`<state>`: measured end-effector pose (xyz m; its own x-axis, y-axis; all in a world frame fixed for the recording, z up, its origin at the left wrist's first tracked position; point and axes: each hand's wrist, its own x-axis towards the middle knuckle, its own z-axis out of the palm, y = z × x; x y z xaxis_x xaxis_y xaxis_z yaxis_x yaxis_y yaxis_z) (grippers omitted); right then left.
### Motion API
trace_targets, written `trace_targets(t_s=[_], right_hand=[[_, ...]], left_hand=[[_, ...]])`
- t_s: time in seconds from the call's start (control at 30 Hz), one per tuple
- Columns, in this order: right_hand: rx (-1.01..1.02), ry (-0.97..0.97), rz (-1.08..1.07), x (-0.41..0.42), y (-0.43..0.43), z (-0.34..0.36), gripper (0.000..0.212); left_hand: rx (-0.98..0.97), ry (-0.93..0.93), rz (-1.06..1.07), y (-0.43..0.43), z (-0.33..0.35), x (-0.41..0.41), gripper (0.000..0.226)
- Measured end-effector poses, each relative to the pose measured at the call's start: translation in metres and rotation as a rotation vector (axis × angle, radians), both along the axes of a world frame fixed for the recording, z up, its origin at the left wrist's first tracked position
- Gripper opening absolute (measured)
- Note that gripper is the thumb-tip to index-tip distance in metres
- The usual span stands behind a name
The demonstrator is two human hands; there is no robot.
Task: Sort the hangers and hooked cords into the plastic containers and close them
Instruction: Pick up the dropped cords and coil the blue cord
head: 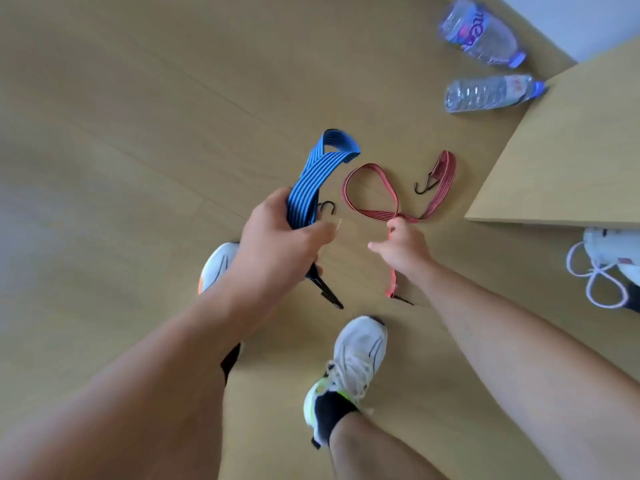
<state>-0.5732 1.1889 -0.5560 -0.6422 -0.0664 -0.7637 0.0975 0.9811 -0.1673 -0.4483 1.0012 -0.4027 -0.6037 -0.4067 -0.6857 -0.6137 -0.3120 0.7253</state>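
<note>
My left hand grips a folded bundle of blue striped hooked cords, held above the wooden floor. Black hooks stick out below the fist and one beside it. My right hand pinches a red hooked cord near its middle. Most of the red cord lies looped on the floor, with one black hook at its far end and another hanging below my hand. No plastic container or hanger is in view.
Two plastic water bottles lie on the floor at the upper right. A light wooden board or tabletop juts in from the right. My own shoes stand below the hands; another shoe sits at the right edge.
</note>
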Motion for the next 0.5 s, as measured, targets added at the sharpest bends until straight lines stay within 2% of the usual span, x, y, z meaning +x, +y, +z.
trace_targets(t_s=[0.07, 0.13, 0.23, 0.27, 0.37, 0.5], right_hand=[[0.063, 0.113, 0.050, -0.017, 0.000, -0.043, 0.080], [0.191, 0.216, 0.166, -0.024, 0.004, -0.075, 0.080], [0.282, 0.335, 0.355, -0.014, 0.014, -0.099, 0.044], [0.260, 0.321, 0.351, -0.006, 0.015, -0.100, 0.033], [0.177, 0.209, 0.310, 0.019, 0.015, -0.084, 0.023], [-0.073, 0.266, 0.216, 0.047, 0.010, -0.001, 0.015]], left_hand=[[-0.019, -0.016, -0.021, -0.003, -0.031, 0.000, 0.032], [-0.037, -0.029, -0.055, -0.002, -0.057, 0.000, 0.031], [-0.016, -0.036, -0.081, 0.003, -0.075, 0.005, 0.032], [-0.005, -0.040, -0.085, 0.005, -0.076, 0.007, 0.036], [-0.009, -0.069, -0.100, 0.008, -0.062, 0.016, 0.037], [-0.010, -0.139, -0.057, 0.009, -0.007, 0.028, 0.029]])
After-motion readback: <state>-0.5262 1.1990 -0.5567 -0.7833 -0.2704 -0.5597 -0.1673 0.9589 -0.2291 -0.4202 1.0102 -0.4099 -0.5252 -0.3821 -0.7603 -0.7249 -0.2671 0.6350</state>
